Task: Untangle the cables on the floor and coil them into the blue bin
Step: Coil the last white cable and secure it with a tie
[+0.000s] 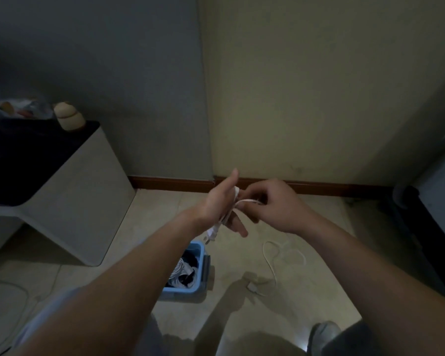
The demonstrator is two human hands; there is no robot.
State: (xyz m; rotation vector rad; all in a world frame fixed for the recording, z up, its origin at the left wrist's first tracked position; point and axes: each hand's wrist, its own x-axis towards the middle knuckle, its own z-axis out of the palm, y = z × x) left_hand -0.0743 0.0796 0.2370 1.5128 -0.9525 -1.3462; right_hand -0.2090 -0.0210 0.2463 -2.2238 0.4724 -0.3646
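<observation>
Cable (247,201) winds round the left hand (220,201), fingers straight, plug (211,233) dangling beneath. The right hand (276,205) pinches the cable just beside it. The bin (181,291) stands below the left hand; a loose cable (268,255) lies below the right, on the floor (324,258).

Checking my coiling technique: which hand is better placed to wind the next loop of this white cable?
Right, probably. The right hand pinches the free run of the white cable, while the left hand serves as the spool, with loops around it.
</observation>
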